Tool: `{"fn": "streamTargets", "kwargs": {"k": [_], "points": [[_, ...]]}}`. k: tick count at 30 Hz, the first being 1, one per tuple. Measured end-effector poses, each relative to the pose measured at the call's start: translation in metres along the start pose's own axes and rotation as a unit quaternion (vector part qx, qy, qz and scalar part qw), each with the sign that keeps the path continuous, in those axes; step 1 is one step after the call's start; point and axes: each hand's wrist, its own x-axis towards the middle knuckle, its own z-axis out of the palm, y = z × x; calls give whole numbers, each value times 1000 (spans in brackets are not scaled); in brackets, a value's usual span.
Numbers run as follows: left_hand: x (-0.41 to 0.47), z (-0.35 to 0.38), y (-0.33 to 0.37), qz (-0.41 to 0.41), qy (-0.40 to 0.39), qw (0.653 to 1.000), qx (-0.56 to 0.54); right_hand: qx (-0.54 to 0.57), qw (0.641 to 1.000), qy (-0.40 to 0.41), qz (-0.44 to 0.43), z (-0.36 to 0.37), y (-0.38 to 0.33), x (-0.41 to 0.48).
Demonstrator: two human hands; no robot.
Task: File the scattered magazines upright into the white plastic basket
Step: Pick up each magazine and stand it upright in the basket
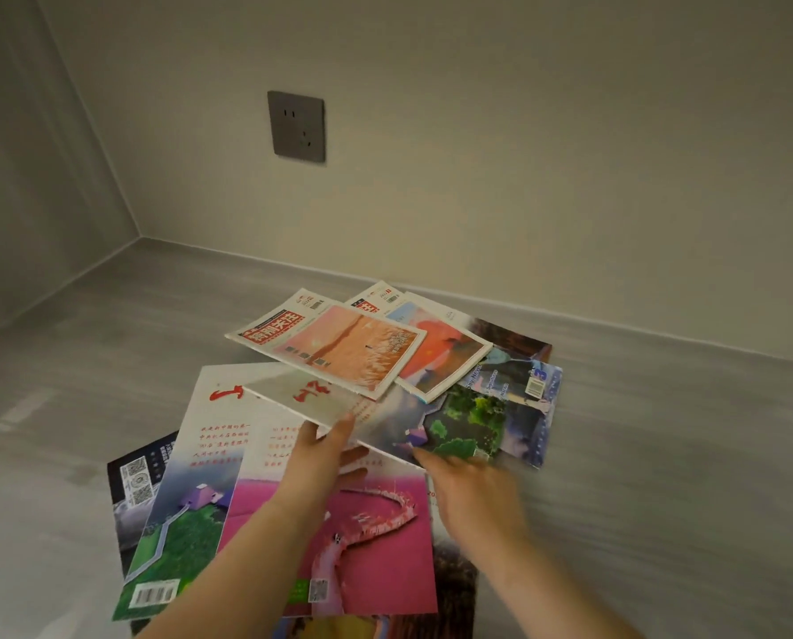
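Note:
Several magazines lie fanned out and overlapping on a grey surface. My left hand (325, 458) grips the near edge of a magazine with red characters and a green hexagon picture (459, 426), thumb on top and fingers underneath, tilting it up. A smaller orange-pink magazine (353, 350) and a red-sun one (445, 357) rest on it. My right hand (473, 491) is blurred, its fingertips at the same magazine's near right edge; I cannot tell its grip. Below lie a pink-cover magazine (376, 546) and a green-landscape one (177, 523). No white basket is in view.
A beige wall with a grey power socket (296, 125) rises behind the pile, and a side wall closes the corner at left. A dark magazine (136, 486) sticks out at the pile's left, and a bluish one (532, 408) at the right.

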Motion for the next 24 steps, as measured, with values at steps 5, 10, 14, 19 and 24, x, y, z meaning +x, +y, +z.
{"fn": "streamTargets", "kwargs": {"k": [5, 10, 14, 19, 24], "points": [[-13, 15, 2, -3, 49, 995, -84, 71, 996, -42, -17, -15, 4, -33], [-44, 21, 8, 36, 33, 995, -86, 266, 955, -112, 73, -34, 30, -51], [-71, 32, 11, 86, 1, 994, -66, 383, 906, -8, 178, -49, 59, -60], [-98, 64, 17, 183, -101, 978, -8, 475, 825, 68, 299, -61, 100, -76], [-118, 116, 14, 181, -222, 958, 21, 589, 719, 88, 357, -81, 147, -116]]}}
